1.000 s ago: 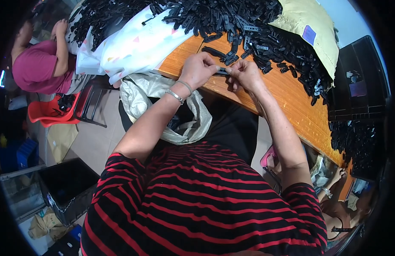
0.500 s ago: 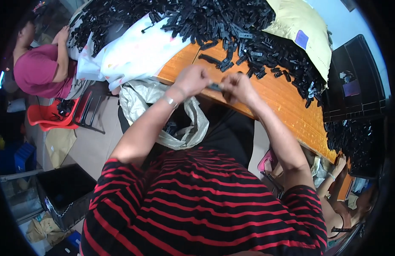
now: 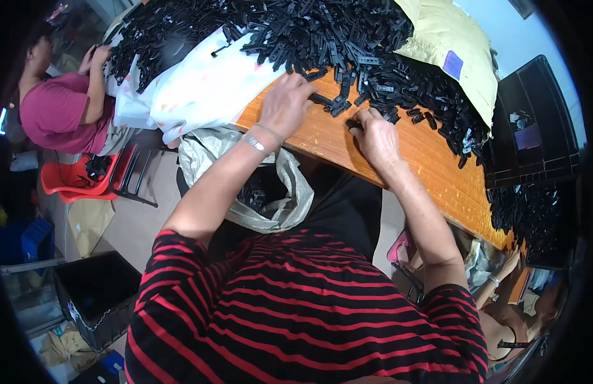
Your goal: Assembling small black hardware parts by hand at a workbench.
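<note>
A wooden table underlies left hand and right hand, a heap of black parts beyond both. The left is loosely curled, its hold indeterminable. A slender black part, roughly crosswise, lies just right of it, the nearer hand. The right, nearly closed, apparently pinches a dark piece.

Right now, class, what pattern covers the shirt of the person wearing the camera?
The shirt has red stripes on black, best seen in the head view.
</note>
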### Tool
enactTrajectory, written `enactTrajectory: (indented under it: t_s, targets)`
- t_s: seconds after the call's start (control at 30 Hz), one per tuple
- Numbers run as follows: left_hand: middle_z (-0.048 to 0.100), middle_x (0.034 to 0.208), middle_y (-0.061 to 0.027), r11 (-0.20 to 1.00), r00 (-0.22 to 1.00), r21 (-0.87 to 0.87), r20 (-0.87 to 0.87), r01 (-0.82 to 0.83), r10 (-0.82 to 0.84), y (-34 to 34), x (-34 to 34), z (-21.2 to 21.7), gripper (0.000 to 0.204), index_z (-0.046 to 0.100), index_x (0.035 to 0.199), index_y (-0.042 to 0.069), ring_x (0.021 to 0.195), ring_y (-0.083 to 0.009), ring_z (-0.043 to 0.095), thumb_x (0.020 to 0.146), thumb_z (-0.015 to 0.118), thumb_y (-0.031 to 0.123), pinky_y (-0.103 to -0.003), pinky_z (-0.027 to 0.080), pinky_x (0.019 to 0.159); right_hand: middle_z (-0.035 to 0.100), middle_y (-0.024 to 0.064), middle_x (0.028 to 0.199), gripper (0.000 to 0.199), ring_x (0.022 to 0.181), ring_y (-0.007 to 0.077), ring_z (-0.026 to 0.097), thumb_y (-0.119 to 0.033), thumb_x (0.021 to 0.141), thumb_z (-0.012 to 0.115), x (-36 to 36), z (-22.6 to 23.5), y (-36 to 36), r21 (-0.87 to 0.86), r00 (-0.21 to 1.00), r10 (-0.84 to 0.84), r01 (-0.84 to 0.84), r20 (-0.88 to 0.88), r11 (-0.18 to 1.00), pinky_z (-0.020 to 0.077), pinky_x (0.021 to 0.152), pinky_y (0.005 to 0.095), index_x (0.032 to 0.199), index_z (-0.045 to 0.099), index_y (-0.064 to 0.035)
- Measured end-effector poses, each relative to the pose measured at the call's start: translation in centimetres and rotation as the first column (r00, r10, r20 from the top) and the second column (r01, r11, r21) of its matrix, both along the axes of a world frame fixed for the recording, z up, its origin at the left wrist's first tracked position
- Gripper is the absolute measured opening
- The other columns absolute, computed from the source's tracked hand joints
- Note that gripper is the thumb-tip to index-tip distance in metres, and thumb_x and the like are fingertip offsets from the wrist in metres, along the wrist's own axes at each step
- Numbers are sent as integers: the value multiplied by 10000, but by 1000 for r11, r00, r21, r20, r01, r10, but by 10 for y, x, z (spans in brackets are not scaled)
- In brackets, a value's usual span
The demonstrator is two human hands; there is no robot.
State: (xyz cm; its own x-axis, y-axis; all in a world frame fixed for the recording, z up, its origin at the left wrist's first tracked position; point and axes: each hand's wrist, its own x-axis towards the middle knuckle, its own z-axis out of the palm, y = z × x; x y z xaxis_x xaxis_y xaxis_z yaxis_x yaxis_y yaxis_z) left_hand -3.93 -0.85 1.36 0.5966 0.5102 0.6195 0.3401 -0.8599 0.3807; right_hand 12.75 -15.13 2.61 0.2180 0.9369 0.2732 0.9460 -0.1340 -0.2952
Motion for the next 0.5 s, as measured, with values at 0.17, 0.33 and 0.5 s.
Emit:
enactTrajectory:
  t_s: [0.17, 0.33, 0.5]
  targets:
    - [571, 841, -60, 995, 981, 75, -189, 62, -47, 9, 12, -4, 164, 643, 840, 79, 852, -257, 530, 690, 710, 79, -365, 446, 735, 611, 150, 855, 242, 777, 354, 610, -125, 692, 728, -20, -6, 10, 70, 989, 78, -70, -123, 995, 493, 650, 414, 868, 587, -40]
    - [567, 790, -81, 998, 990, -22, -130, 56, -58, 8, 0, 1, 128, 607, 809, 65, 786, -285, 556, 718, 692, 93, -383, 451, 690, 630, 152, 838, 277, 763, 339, 624, -207, 713, 738, -10, -4, 13, 64, 965, 98, -85, -244, 994, 502, 670, 396, 900, 608, -49]
    - [564, 781, -106, 977, 976, -108, -94, 185, -195, -16, 7, 26, 140, 583, 819, 58, 747, -319, 576, 732, 678, 113, -394, 457, 638, 594, 22, 698, 192, 618, 102, 579, -166, 880, 632, -7, 16, 20, 153, 718, 79, 39, -692, 987, 470, 534, 253, 933, 595, 15]
